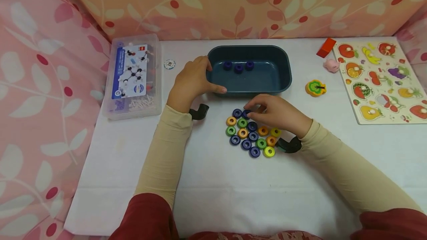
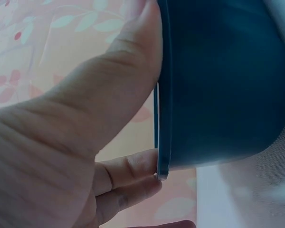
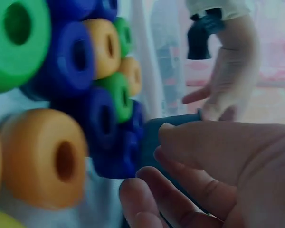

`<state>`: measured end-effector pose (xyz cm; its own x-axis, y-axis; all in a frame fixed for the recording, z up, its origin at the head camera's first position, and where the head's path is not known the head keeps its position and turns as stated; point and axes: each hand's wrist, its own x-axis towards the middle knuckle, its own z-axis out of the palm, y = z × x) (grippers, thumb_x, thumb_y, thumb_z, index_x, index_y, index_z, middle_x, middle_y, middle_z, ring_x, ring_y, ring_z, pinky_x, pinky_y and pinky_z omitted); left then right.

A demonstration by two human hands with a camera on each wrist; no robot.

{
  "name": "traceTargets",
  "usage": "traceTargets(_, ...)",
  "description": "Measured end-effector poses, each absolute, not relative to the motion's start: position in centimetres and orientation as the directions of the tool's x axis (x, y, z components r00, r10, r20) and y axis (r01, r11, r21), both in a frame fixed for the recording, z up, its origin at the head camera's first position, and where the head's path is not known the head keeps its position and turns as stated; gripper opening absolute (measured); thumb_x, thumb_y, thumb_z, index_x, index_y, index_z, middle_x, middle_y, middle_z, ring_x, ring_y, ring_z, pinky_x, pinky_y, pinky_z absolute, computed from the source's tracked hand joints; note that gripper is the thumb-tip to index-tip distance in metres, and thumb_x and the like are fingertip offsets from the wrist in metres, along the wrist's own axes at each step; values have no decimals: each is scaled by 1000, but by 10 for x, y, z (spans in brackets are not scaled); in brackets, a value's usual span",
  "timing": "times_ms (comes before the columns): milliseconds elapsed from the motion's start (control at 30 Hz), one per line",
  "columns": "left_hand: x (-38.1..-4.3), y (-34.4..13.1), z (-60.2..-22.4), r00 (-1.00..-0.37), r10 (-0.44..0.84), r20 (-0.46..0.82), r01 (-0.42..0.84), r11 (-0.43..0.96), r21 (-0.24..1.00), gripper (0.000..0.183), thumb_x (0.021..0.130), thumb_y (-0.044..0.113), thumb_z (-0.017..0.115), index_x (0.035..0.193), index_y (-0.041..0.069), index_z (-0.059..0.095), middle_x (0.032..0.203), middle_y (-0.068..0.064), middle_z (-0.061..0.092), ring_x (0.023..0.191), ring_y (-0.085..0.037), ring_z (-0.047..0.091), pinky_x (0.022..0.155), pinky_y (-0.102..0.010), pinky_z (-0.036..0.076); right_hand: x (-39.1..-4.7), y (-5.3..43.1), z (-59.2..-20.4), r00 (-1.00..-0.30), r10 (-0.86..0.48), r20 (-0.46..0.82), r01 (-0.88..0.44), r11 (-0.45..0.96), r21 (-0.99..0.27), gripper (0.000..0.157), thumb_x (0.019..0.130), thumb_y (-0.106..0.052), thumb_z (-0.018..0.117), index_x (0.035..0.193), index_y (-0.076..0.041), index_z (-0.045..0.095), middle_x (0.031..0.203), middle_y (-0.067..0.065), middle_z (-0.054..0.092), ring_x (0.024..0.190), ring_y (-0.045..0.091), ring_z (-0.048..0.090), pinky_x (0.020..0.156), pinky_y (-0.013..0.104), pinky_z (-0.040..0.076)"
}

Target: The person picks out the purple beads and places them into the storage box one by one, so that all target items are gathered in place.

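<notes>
We see the left hand (image 1: 191, 80) gripping the rim of a dark teal, rounded-rectangular tub (image 1: 260, 80) at upper centre, three glossy dark blue rings (image 1: 238, 71) inside. At centre, the right hand (image 1: 280, 114) has narrowly parted fingers beside glossy blue, green, orange and yellow rings (image 1: 249, 136) on the white tabletop (image 1: 220, 195); we cannot tell whether they touch.

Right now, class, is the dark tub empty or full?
Neither: three blue rings lie inside the tub, leaving most of its floor bare.
</notes>
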<state>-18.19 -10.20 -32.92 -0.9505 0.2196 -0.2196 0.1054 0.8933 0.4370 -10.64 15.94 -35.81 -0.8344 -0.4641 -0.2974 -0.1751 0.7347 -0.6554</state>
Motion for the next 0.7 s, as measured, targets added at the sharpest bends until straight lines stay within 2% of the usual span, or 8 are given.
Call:
traceTargets(200, -183, -102, -329, -949, 219, -228, 102, 894, 437, 86, 64, 63, 87, 125, 13, 52, 126, -1, 53, 114, -25, 46, 93, -44, 47, -110, 156, -370, -825, -469, -315, -164, 732, -661, 29, 92, -21, 74, 120, -18, 71, 104, 4, 69, 74, 17, 59, 69, 34, 50)
traceTargets(300, -183, -102, -328, -948, 220, -229, 102, 893, 439, 86, 65, 63, 87, 125, 13, 52, 126, -1, 53, 114, -25, 46, 93, -44, 47, -111, 156, -371, -827, -463, -319, -156, 734, -661, 28, 92, -21, 74, 119, -18, 71, 97, 5, 68, 70, 17, 58, 66, 33, 49)
traceTargets(600, -182, -102, -329, -950, 214, -227, 97, 894, 438, 86, 65, 62, 87, 125, 13, 52, 127, -1, 53, 115, -25, 46, 94, -44, 47, -107, 166, -367, -821, -440, -365, -113, 750, -651, 29, 91, -15, 70, 120, -12, 70, 104, 8, 68, 68, 16, 59, 62, 31, 49)
traceTargets(700, -182, -102, -329, -950, 211, -231, 92, 894, 439, 85, 65, 62, 87, 125, 13, 51, 127, -1, 53, 115, -25, 46, 93, -44, 47, -104, 169, -355, -816, -438, -378, -121, 769, -628, 28, 91, -15, 71, 119, -14, 70, 104, 7, 67, 69, 16, 59, 62, 30, 48)
